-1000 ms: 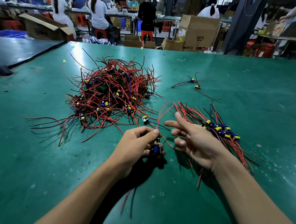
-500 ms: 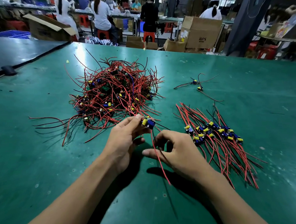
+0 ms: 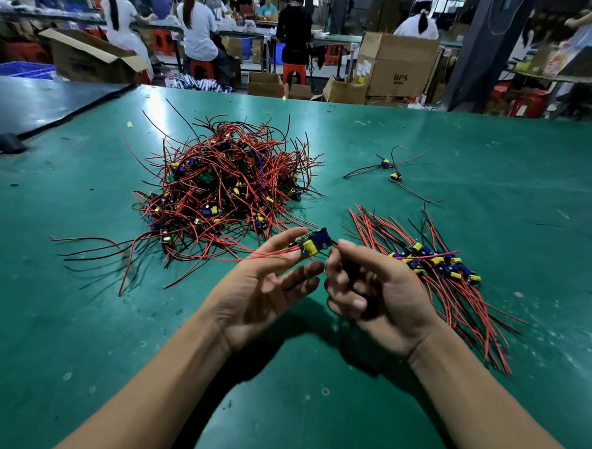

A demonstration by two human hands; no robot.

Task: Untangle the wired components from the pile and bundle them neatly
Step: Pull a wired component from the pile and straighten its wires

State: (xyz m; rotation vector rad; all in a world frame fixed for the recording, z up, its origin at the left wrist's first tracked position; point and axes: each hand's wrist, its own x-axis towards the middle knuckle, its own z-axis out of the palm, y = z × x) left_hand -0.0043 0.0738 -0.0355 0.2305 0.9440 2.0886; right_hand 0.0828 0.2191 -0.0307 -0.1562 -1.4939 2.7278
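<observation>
A tangled pile (image 3: pixel 227 193) of small circuit boards with red and black wires lies on the green table (image 3: pixel 77 316). To its right lies a sorted bundle (image 3: pixel 436 266), wires roughly aligned. My left hand (image 3: pixel 263 291), palm up, pinches one wired component (image 3: pixel 314 242) between thumb and forefinger, above the table between pile and bundle. My right hand (image 3: pixel 370 290) is curled just right of it and pinches the component's wires at the board's right end. A red wire runs from the board leftward over my left fingers.
Two loose wired components (image 3: pixel 390 169) lie farther back on the right. A black strip and clip (image 3: pixel 9 140) mark the table's left side. Beyond the far edge stand cardboard boxes (image 3: pixel 395 63) and people at other benches.
Both hands rose and turned palm-up with the component. The component now sits higher, between the fingertips of both hands. The right hand moved from below it to its right end.
</observation>
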